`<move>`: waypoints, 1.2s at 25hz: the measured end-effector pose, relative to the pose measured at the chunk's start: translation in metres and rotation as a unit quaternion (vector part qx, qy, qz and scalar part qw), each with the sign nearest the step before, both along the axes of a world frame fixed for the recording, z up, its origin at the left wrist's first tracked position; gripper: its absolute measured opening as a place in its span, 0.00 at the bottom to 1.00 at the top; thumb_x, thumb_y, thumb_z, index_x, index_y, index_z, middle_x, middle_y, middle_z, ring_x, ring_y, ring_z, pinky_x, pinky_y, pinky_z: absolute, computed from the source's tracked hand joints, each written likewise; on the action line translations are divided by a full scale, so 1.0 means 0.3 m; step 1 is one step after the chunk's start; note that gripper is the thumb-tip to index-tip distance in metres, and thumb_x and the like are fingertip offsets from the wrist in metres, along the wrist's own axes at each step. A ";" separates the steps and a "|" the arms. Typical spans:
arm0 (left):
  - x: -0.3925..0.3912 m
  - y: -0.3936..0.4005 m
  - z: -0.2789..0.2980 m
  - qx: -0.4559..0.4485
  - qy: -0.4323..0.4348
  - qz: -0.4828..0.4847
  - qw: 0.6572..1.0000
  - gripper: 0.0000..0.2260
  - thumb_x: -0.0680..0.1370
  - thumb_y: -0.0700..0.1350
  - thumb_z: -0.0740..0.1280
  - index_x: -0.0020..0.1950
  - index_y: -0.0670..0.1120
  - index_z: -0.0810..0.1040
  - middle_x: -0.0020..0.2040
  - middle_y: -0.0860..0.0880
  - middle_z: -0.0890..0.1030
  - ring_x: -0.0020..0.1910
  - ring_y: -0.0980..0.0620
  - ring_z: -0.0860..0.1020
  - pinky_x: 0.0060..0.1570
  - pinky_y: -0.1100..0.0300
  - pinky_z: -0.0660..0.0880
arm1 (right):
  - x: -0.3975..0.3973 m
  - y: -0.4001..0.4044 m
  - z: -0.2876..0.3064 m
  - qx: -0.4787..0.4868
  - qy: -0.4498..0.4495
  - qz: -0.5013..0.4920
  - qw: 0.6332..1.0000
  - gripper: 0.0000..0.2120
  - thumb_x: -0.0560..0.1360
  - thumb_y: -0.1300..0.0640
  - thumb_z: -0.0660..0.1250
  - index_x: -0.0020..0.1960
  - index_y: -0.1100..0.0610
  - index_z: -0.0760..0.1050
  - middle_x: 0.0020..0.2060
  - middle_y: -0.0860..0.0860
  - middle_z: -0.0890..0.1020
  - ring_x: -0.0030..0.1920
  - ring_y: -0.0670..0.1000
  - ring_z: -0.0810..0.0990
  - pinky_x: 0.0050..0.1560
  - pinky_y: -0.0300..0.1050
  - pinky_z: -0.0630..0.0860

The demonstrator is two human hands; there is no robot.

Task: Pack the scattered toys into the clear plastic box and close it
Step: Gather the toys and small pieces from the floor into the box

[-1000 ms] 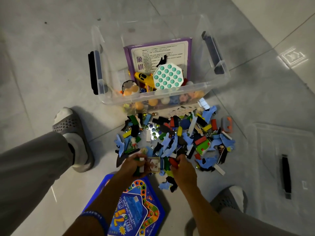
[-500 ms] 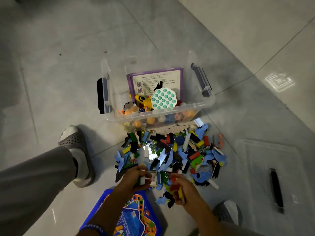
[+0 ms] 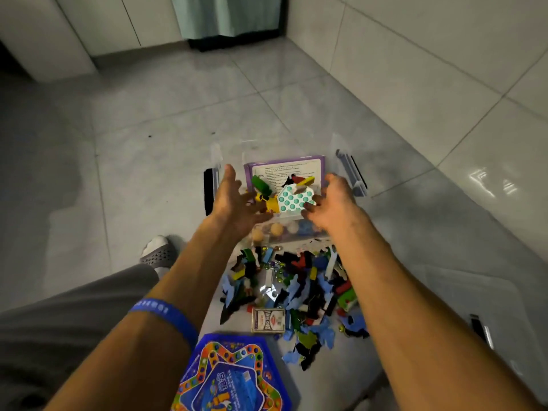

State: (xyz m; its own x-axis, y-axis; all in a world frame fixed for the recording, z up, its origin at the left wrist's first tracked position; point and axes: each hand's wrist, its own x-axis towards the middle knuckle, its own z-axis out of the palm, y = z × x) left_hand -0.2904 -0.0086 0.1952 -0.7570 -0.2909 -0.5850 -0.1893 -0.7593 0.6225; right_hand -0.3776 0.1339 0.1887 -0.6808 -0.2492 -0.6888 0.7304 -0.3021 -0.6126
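While both the left hand [image 3: 234, 200] and right hand [image 3: 329, 203] spread empty-fingered, the clear plastic box [image 3: 345, 170] sits directly beneath them

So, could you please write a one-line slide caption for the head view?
Both open hands, left and right, release small toy pieces over the clear plastic box; more toys lie on the floor.

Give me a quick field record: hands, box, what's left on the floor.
left hand: open, over the clear plastic box
right hand: open, over the box
in the air: small pieces dropping in
box: open, partly filled
on floor: toy pile, card deck, blue game board
lid: on floor, right
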 end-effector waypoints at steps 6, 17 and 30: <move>0.207 -0.002 -0.330 -0.063 -0.141 0.030 0.988 0.13 0.81 0.46 0.58 0.58 0.41 0.76 0.50 0.42 0.82 0.47 0.45 0.80 0.47 0.54 0.77 | 0.297 0.170 -0.500 0.314 0.011 0.143 0.938 0.12 0.77 0.56 0.61 0.38 0.60 0.75 0.36 0.55 0.79 0.36 0.55 0.78 0.38 0.48 0.77; 0.196 -0.078 -0.804 -0.485 -0.282 -0.221 0.798 0.15 0.77 0.39 0.65 0.63 0.45 0.73 0.57 0.44 0.77 0.53 0.47 0.77 0.47 0.59 0.75 | 0.283 0.033 -0.812 0.443 0.231 0.340 0.797 0.17 0.75 0.56 0.66 0.63 0.51 0.68 0.57 0.53 0.77 0.49 0.52 0.78 0.46 0.48 0.79; 0.156 -0.092 -1.101 -0.725 -0.128 -0.297 0.609 0.16 0.74 0.42 0.70 0.60 0.42 0.75 0.50 0.42 0.77 0.39 0.49 0.75 0.34 0.65 0.69 | 0.266 -0.078 -1.122 0.639 0.472 0.351 0.496 0.22 0.75 0.45 0.66 0.64 0.55 0.70 0.59 0.58 0.75 0.50 0.61 0.78 0.35 0.52 0.80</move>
State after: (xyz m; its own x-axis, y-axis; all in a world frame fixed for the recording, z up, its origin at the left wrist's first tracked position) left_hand -0.2436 -0.0363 -0.1352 -0.9180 -0.3625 -0.1608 -0.3951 0.8013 0.4493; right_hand -0.2978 0.1106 -0.1478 -0.9047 -0.4235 -0.0476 -0.4130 0.8988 -0.1467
